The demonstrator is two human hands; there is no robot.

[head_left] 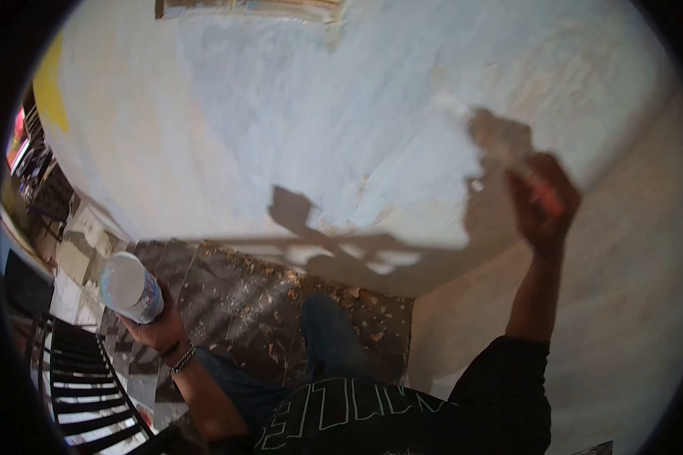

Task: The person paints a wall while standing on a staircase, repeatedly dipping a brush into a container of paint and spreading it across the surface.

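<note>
On the left, my left hand (pixel 162 327) is wrapped round a white tub (pixel 133 288) with a pale blue printed side. The tub is tipped so its whitish inside faces up toward me. Raised at the right, my right hand (pixel 545 197) is closed round a tool with a red handle (pixel 546 196). Motion smears the tool's pale far end, so I cannot tell whether it is a brush or a scraper. That end is over the patchy white and pale blue wall (pixel 319 114), where the shadows of my arm and the tub also fall.
A second wall (pixel 569 318) meets the first at a corner on the right. Paint flecks and flakes litter the dark tiled floor (pixel 243 303). Black slatted furniture (pixel 91 387) stands at lower left. A wooden-framed recess (pixel 250 7) is at the top, a yellow patch (pixel 51 87) at far left.
</note>
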